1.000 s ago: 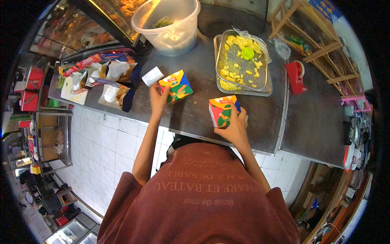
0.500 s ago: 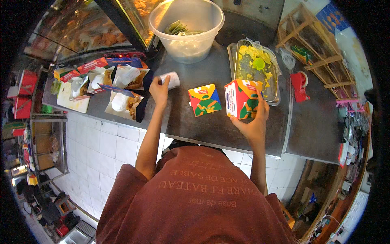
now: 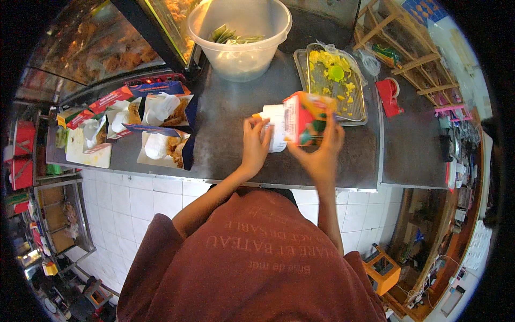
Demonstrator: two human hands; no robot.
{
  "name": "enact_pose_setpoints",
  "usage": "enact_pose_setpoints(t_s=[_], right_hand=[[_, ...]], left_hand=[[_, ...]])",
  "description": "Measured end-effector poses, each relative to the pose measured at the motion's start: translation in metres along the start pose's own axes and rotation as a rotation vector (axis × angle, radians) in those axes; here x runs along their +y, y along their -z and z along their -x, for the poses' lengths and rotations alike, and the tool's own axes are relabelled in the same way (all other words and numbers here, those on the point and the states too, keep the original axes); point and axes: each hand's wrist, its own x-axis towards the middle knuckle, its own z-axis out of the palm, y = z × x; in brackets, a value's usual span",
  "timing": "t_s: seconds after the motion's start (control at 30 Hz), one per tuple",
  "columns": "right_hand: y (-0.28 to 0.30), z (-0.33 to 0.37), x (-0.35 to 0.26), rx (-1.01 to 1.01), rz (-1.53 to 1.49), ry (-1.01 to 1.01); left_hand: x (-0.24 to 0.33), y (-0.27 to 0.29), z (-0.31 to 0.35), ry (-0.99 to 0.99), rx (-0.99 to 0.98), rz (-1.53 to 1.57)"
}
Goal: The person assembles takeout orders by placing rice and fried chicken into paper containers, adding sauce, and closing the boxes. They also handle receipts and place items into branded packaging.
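Note:
My right hand [image 3: 321, 147] grips a red, yellow and green food carton [image 3: 306, 122], tilted and slightly blurred, above the dark counter. Beside its white side, a printed white paper slip [image 3: 277, 129] stretches toward me. The fingers of my left hand [image 3: 256, 142] are pinched at the slip's left edge. A small yellow-orange bit [image 3: 257, 115] shows behind those fingertips; the rest of it is hidden. Left of my hands sit several open blue-and-red cartons, the nearest one [image 3: 186, 153] holding fried chicken [image 3: 174, 150] and a rounded white portion [image 3: 155, 146].
A clear plastic tub [image 3: 241, 59] with green packets stands at the back. Behind the right hand lies a metal tray [image 3: 357, 119] with yellow food and a green scoop [image 3: 336, 73]. A red tape dispenser [image 3: 388, 96] is farther right; a glass food case [image 3: 102, 48] rises at back left.
My left hand has moved right, bringing the white slip next to the carton. My right hand has shifted left and tilted its carton. The second, flat-lying carton is now mostly covered.

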Motion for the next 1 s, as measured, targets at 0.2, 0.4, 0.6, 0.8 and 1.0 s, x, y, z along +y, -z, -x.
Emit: enact_pose_setpoints(t_s=[0.2,0.4,0.6,0.8,1.0], right_hand=[[-0.033,0.006,0.011,-0.374,0.036,0.052],[-0.027,-0.021,0.058,-0.468,-0.661,-0.548],[-0.021,0.026,0.075,-0.512,-0.92,-0.796],[0.08,0.085,0.136,0.014,-1.113,-1.038],[0.144,0.061,0.277,0.62,-1.15,-0.796]], left_hand=[[-0.017,0.033,0.009,0.361,0.128,0.15],[-0.015,0.03,-0.006,0.871,-0.204,0.712],[0.022,0.001,0.026,0.843,-0.454,0.716],[0.05,-0.122,0.04,0.688,-1.031,0.685],[0.139,-0.28,0.022,0.166,-1.002,0.465]])
